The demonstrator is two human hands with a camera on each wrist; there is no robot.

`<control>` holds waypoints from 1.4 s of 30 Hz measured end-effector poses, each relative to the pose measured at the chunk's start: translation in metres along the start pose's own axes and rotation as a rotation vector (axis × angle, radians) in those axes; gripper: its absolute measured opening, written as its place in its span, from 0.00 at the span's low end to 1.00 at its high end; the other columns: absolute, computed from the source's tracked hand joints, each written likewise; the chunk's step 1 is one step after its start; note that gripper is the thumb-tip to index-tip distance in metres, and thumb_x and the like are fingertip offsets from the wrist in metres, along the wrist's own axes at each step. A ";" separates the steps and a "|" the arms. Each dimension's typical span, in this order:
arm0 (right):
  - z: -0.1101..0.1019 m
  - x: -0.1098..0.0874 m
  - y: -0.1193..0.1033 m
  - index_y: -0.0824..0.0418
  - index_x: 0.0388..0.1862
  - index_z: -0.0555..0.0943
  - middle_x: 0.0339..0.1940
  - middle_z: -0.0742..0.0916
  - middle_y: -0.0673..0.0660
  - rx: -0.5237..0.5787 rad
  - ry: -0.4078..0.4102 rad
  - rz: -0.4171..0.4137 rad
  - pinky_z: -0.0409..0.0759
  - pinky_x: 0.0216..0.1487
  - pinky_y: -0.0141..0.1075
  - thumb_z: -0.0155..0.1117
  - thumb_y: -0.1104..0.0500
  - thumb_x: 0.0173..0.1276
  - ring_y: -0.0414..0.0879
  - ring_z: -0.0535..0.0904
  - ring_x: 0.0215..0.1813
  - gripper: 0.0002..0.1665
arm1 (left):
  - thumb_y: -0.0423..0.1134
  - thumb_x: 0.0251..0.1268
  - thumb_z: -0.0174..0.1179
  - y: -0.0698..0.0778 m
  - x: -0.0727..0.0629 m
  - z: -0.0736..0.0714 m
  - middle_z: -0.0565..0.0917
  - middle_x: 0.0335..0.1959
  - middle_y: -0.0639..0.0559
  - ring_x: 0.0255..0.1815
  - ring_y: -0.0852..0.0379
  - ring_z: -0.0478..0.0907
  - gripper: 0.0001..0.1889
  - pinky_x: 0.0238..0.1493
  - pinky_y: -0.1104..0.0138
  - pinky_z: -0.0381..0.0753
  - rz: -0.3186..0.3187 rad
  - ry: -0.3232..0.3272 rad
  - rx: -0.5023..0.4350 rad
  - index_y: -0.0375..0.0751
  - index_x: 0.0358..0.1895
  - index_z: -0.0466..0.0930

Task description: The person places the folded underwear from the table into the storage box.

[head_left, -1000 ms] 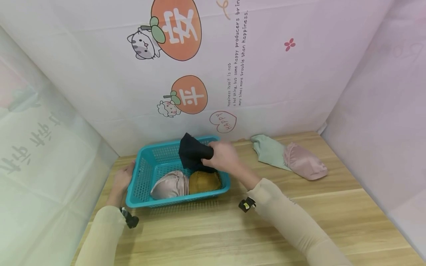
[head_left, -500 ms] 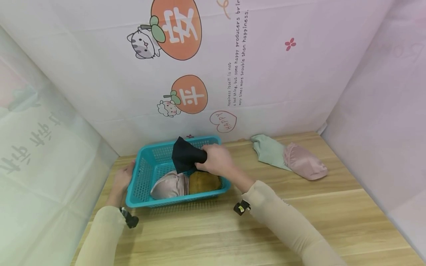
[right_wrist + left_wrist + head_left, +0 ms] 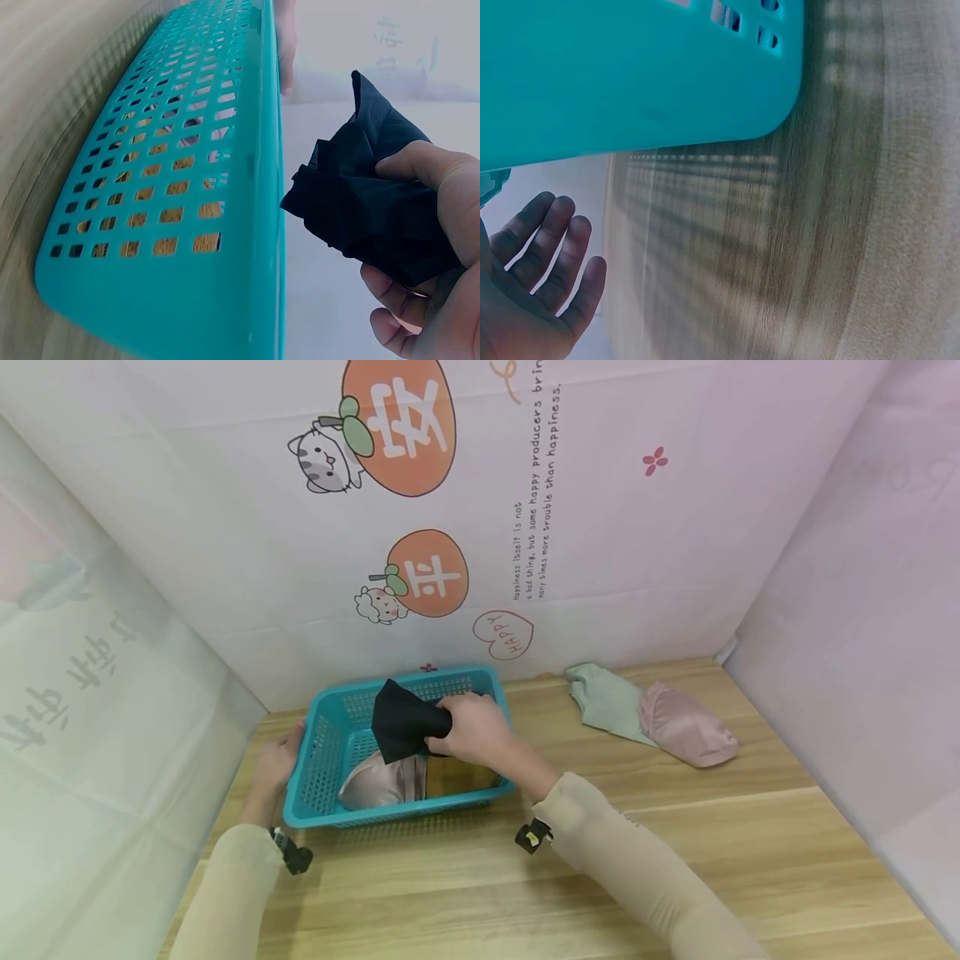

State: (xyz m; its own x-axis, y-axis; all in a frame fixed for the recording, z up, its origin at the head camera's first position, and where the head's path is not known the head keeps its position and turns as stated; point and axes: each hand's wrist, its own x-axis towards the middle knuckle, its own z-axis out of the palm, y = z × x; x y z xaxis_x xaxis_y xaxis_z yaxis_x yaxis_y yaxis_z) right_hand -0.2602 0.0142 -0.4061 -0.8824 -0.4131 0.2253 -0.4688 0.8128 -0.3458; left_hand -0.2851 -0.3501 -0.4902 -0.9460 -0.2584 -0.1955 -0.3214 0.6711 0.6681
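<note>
My right hand (image 3: pixel 474 728) grips a bunched black cloth (image 3: pixel 405 720) above the turquoise plastic basket (image 3: pixel 420 812). In the right wrist view the thumb lies on top of the cloth and the fingers curl under it. Inside the basket lie a pale pink satiny cloth piece (image 3: pixel 378 783) and a mustard-brown one (image 3: pixel 459 778), partly covered by the right hand and the black cloth. At the basket's left end, my left hand (image 3: pixel 276 764) rests against the side. Its fingers (image 3: pixel 568 251) look relaxed and spread in the left wrist view; its thumb is hidden.
A mint-green cloth (image 3: pixel 611 702) and a pink satiny cloth piece with a gathered edge (image 3: pixel 686 724) lie overlapping on the wooden table (image 3: pixel 450 893), right of the basket. A printed fabric wall (image 3: pixel 600 552) rises close behind the basket, with more fabric at both sides.
My right hand has moved left and slightly nearer over the basket with the black cloth, which now overlaps the pale pink piece in the head view. The left hand and basket stay put.
</note>
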 end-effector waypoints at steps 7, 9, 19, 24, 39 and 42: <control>0.004 0.002 -0.005 0.55 0.53 0.84 0.44 0.89 0.53 -0.012 0.010 -0.019 0.79 0.39 0.40 0.70 0.39 0.61 0.47 0.81 0.38 0.28 | 0.77 0.69 0.23 0.000 -0.001 -0.001 0.77 0.61 0.29 0.57 0.36 0.79 0.52 0.52 0.52 0.79 0.007 0.002 0.004 0.32 0.73 0.64; 0.005 0.002 -0.007 0.55 0.52 0.85 0.43 0.89 0.52 -0.011 0.011 -0.024 0.78 0.39 0.39 0.70 0.39 0.61 0.46 0.81 0.38 0.27 | 0.76 0.69 0.23 0.000 -0.001 -0.001 0.76 0.63 0.28 0.59 0.35 0.78 0.52 0.54 0.50 0.79 0.008 -0.003 -0.002 0.33 0.73 0.63; 0.010 0.005 -0.019 0.53 0.51 0.85 0.41 0.89 0.51 -0.042 0.011 -0.053 0.76 0.37 0.37 0.70 0.38 0.61 0.45 0.80 0.37 0.26 | 0.77 0.68 0.23 -0.003 -0.001 -0.003 0.68 0.71 0.28 0.70 0.29 0.68 0.53 0.66 0.40 0.70 0.022 -0.035 -0.014 0.34 0.75 0.60; 0.015 0.008 -0.026 0.53 0.51 0.85 0.42 0.89 0.51 -0.066 0.010 -0.067 0.79 0.39 0.39 0.71 0.37 0.60 0.46 0.82 0.39 0.27 | 0.76 0.69 0.23 -0.003 -0.001 -0.004 0.70 0.69 0.27 0.68 0.30 0.70 0.52 0.64 0.41 0.72 0.040 -0.031 -0.008 0.33 0.75 0.61; 0.031 0.013 -0.042 0.52 0.55 0.83 0.44 0.89 0.50 -0.093 -0.044 -0.071 0.81 0.48 0.42 0.68 0.36 0.62 0.47 0.83 0.43 0.29 | 0.73 0.73 0.23 0.000 -0.002 -0.005 0.69 0.70 0.27 0.69 0.30 0.70 0.48 0.64 0.42 0.73 0.029 -0.027 -0.002 0.33 0.75 0.59; 0.036 0.013 -0.044 0.51 0.54 0.84 0.43 0.89 0.50 -0.098 -0.052 -0.073 0.81 0.48 0.42 0.68 0.36 0.63 0.46 0.83 0.43 0.27 | 0.73 0.72 0.21 -0.001 -0.001 -0.006 0.66 0.72 0.27 0.71 0.29 0.66 0.49 0.67 0.41 0.70 0.025 -0.027 0.012 0.33 0.76 0.58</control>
State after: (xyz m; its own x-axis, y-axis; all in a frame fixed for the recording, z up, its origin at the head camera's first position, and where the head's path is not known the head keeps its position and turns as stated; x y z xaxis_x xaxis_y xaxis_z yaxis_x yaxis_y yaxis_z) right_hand -0.2526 -0.0418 -0.4205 -0.8482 -0.4912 0.1983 -0.5278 0.8149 -0.2394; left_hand -0.2839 -0.3545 -0.4866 -0.9546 -0.2222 -0.1983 -0.2976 0.6855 0.6645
